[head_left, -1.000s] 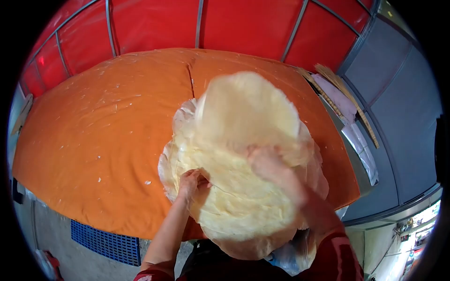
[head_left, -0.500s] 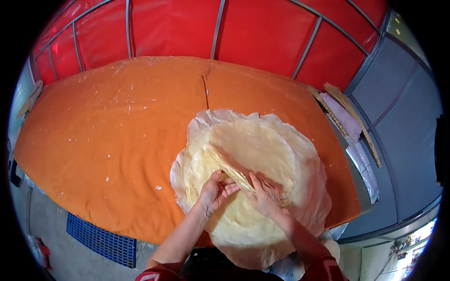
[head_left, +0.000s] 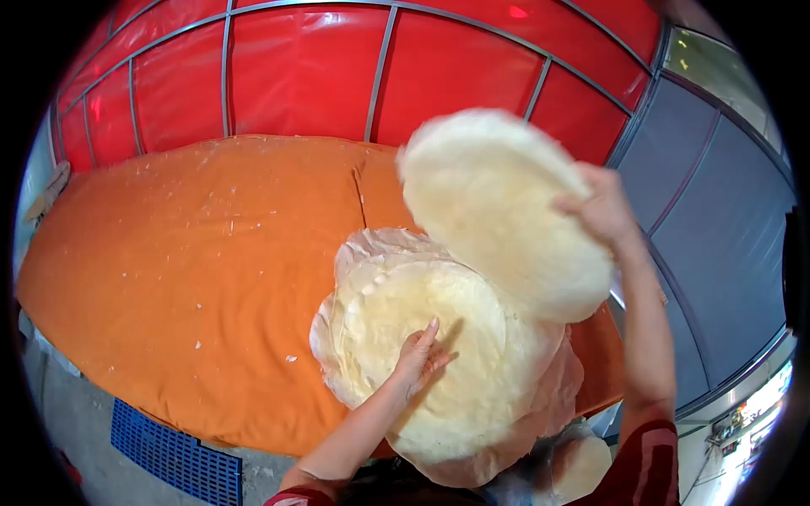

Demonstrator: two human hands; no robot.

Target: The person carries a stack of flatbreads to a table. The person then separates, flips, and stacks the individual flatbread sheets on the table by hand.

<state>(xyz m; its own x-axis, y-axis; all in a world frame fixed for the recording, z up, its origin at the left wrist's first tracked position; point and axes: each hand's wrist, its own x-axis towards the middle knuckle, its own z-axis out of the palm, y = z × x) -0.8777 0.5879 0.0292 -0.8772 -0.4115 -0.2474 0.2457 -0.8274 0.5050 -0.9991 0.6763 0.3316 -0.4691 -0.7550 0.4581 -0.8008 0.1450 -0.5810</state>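
Observation:
My right hand grips the right edge of a round pale flatbread sheet, raised and tilted above the table and slightly blurred. Below it lies a pile of similar thin round sheets with uneven, wavy edges, at the front of the orange cloth. Over the middle of the pile is my left hand, thumb up and fingers apart, holding nothing. Whether its fingers touch the top sheet is unclear.
Red panels in a metal frame stand behind the table, with a grey panel at the right. A blue plastic grate lies on the floor at the lower left. Clear plastic with round sheets shows at the lower right.
My right hand has lifted the folded sheets from the pile up and to the right, and they now hang spread out. My left hand has come away from their edge and opened over the pile.

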